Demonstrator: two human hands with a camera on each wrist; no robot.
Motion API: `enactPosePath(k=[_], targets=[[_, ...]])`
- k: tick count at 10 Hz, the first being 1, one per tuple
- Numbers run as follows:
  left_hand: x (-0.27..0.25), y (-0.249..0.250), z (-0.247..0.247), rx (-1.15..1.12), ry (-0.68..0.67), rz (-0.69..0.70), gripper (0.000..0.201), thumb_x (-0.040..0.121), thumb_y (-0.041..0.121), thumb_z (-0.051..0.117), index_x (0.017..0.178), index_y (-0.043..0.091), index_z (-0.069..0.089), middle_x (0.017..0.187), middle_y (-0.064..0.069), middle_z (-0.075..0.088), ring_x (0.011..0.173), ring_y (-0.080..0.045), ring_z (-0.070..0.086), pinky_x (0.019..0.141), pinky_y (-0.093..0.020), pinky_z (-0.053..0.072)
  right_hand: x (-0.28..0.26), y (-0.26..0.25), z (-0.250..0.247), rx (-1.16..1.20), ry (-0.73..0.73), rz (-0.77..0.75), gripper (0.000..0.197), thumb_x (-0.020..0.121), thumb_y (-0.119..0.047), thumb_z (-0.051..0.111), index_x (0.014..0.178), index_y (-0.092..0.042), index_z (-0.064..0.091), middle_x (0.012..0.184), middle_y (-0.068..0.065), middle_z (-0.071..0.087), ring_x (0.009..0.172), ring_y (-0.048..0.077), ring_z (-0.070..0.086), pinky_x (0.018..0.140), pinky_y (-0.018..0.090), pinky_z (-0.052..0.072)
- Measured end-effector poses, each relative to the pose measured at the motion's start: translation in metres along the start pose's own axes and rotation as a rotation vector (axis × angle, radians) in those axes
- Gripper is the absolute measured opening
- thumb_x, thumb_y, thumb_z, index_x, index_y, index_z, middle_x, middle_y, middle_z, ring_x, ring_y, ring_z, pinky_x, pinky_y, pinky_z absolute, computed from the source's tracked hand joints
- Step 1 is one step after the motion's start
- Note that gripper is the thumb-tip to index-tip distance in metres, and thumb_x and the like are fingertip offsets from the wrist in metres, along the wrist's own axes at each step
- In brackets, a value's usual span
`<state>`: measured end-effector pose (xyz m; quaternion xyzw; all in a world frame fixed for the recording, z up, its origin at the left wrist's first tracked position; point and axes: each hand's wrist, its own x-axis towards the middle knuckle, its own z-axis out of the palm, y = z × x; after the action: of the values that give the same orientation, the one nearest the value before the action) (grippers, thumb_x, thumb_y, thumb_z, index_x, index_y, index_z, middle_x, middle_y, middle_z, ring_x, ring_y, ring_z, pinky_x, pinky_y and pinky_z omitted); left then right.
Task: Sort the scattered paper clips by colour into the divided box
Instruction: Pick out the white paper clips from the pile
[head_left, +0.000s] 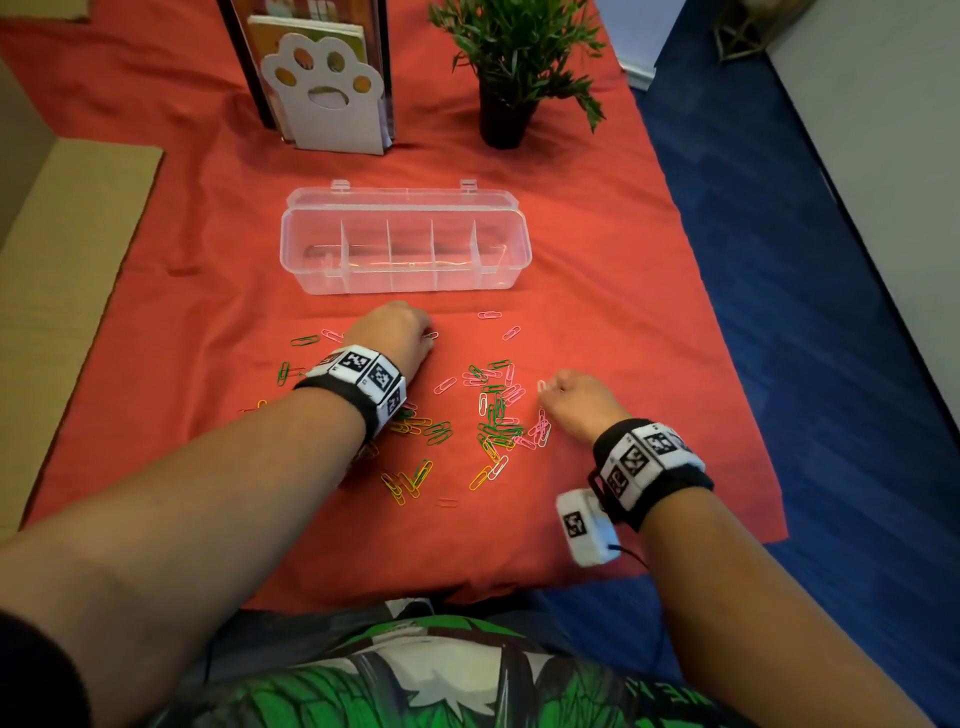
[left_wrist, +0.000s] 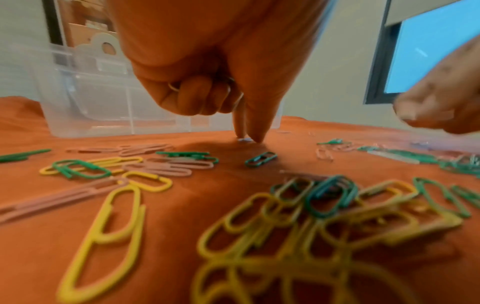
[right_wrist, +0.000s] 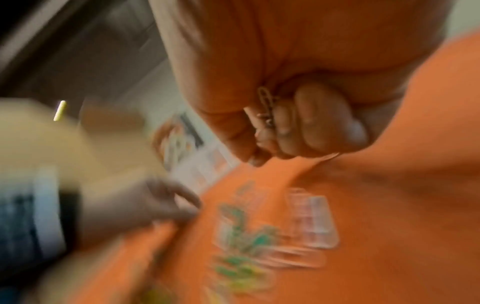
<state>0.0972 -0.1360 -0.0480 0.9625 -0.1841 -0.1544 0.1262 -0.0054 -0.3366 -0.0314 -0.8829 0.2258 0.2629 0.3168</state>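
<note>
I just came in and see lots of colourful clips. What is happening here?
A person is sorting paper clips scattered on a red cloth. The left hand reaches down to a clip with some already curled in its fingers. The right hand holds pale clips too. The clear divided box looks empty.

I see one clear box (head_left: 405, 244) with five parts, one plant (head_left: 511, 62), my two hands, and too many paper clips (head_left: 493, 415) to count.

bare cloth (head_left: 363, 306) before open box (head_left: 405, 244), seemingly unobstructed, clips (head_left: 493, 410) nearer
</note>
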Motion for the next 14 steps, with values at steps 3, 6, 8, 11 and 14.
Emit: enactPosePath(k=[3,6,8,11,14], targets=[[-0.012,0.006,-0.006,-0.702,-0.123,-0.301,0.018,0.087,0.017,0.043,0.073,0.008,0.051,0.070,-0.012,0.049,0.061,-0.025,0.046,0.056,-0.032,0.036,-0.002,-0.032,-0.009,1.432,-0.380,-0.183,0.013,0.072,-0.012,0.046,0.063,-0.010,0.054,0.064,0.005,0.054,0.044,0.010,0.040,0.040,0.017,0.030],[-0.016,-0.033,-0.078,-1.757,-0.072,-0.599,0.018,0.073,0.008,0.038,0.073,0.007,0.055,0.061,-0.004,0.052,0.046,-0.013,0.049,0.044,-0.016,0.041,0.018,-0.091,0.003,1.392,-0.549,-0.019,0.017,0.072,-0.026,0.051,0.068,-0.012,0.060,0.064,0.004,0.053,0.047,0.011,0.044,0.041,0.017,0.033],[0.021,-0.062,-0.122,-1.705,0.166,-0.673,0.007,0.073,0.014,0.039,0.067,0.016,0.041,0.066,-0.001,0.034,0.056,-0.015,0.033,0.060,-0.027,0.037,0.021,-0.118,0.009,1.343,-0.545,0.120,0.006,0.073,-0.017,0.048,0.069,-0.013,0.051,0.065,0.001,0.045,0.049,0.010,0.035,0.043,0.019,0.028],[0.022,-0.073,-0.115,-1.459,0.204,-0.666,0.015,0.078,0.015,0.050,0.064,0.020,0.045,0.065,0.004,0.042,0.056,-0.010,0.039,0.055,-0.020,0.032,0.039,-0.173,0.001,1.089,-0.276,-0.086,0.021,0.079,0.004,0.037,0.077,-0.010,0.052,0.067,0.001,0.042,0.053,0.011,0.035,0.048,0.023,0.030],[-0.016,-0.096,-0.102,-1.395,0.344,-0.639,0.008,0.080,0.021,0.050,0.075,0.025,0.056,0.091,0.001,0.057,0.088,-0.018,0.051,0.077,-0.030,0.044,0.063,-0.245,0.021,1.170,-0.311,-0.186,0.026,0.084,0.010,0.036,0.082,-0.007,0.055,0.075,0.008,0.051,0.062,0.017,0.049,0.056,0.027,0.044]])
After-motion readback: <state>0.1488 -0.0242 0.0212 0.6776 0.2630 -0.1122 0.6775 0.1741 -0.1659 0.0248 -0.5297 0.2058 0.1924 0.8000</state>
